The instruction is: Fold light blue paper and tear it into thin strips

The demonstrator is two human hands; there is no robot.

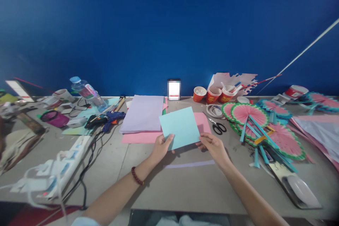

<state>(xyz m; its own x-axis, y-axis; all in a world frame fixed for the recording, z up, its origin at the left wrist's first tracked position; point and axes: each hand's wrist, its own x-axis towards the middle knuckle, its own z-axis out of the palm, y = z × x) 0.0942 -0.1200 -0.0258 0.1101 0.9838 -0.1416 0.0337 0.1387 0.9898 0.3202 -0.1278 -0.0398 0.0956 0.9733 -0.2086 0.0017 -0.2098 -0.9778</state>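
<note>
A light blue sheet of paper [181, 127] is held up over the table, tilted a little. My left hand [161, 146] pinches its lower left corner, thumb on top. At the lower right edge, my right hand [212, 145] grips the same sheet between thumb and fingers. Below the sheet lies a thin lilac paper strip [190, 165]. Partly hidden behind the sheet is pink paper [203, 123]. Black-handled scissors [218, 126] rest just beyond my right hand. A stack of lilac paper [144, 114] lies to the left, on more pink paper.
Pink-and-green folded paper fans [250, 114] and a white mouse [302, 189] lie right. Red paper cups [213, 95] and a phone-like screen [174, 90] stand near the blue wall. Left are a power strip [70, 166], cables, a glue gun [112, 120] and a plastic bottle [88, 91].
</note>
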